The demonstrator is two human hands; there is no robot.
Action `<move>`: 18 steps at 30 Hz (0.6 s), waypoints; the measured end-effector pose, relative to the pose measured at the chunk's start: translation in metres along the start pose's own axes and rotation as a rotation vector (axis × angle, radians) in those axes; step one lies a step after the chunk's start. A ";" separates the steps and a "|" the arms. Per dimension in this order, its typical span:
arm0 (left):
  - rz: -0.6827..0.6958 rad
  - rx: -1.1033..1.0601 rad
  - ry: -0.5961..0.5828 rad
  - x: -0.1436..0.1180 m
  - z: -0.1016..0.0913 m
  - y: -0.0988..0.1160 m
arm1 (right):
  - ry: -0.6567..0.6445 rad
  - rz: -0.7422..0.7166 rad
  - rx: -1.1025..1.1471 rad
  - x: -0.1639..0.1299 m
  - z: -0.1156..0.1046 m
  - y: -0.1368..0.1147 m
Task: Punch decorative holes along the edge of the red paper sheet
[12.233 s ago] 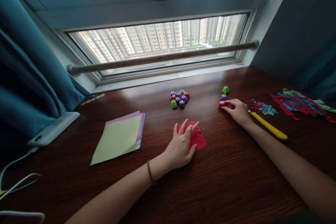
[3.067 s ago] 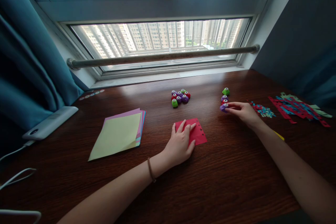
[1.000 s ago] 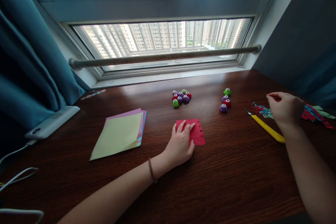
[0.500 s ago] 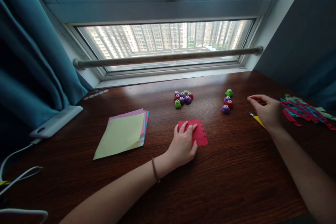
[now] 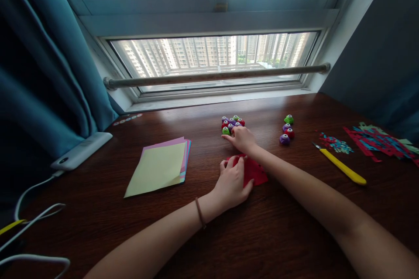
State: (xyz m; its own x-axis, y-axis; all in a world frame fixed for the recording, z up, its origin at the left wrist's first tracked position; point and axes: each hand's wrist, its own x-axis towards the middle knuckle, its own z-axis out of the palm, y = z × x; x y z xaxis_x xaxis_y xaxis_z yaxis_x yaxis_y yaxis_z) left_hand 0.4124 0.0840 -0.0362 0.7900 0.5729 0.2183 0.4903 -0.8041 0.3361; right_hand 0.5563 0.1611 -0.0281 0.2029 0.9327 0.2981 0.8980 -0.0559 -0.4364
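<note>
Red paper (image 5: 253, 173) is lying flat under my left hand (image 5: 233, 183), whose fingers are spreading loosely over its near corner and pressing it to the wooden desk (image 5: 281, 226) so it is not sliding about. My right hand (image 5: 242, 138) is reaching across above it, fingers stretching out and not closing on anything, the tips arriving at the near edge of the cluster of small punches (image 5: 232, 124), close beside the green one at its front. Four more punches (image 5: 286, 130) are standing apart to the right in their own little row. Farther right, the yellow knife (image 5: 342, 167) is lying near the pile of coloured scraps (image 5: 376, 141), while the stack of fresh sheets (image 5: 162, 166) is waiting to my left.
</note>
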 end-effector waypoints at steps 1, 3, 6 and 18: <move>-0.002 0.005 -0.001 0.000 0.000 0.000 | 0.005 0.019 -0.022 0.004 0.007 -0.005; -0.005 0.013 -0.002 0.000 0.001 -0.001 | 0.011 0.055 -0.048 0.011 0.015 -0.012; -0.005 0.015 -0.001 -0.001 0.001 -0.001 | 0.012 0.080 -0.043 0.011 0.014 -0.016; 0.008 0.000 0.027 -0.001 -0.002 0.000 | -0.101 0.039 0.419 -0.094 -0.074 0.053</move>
State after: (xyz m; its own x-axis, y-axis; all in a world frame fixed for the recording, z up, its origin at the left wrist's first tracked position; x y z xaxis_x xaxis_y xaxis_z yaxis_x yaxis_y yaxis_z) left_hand 0.4110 0.0836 -0.0343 0.7838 0.5702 0.2461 0.4837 -0.8090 0.3339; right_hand 0.6140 0.0444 -0.0165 0.1758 0.9642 0.1988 0.6497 0.0381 -0.7592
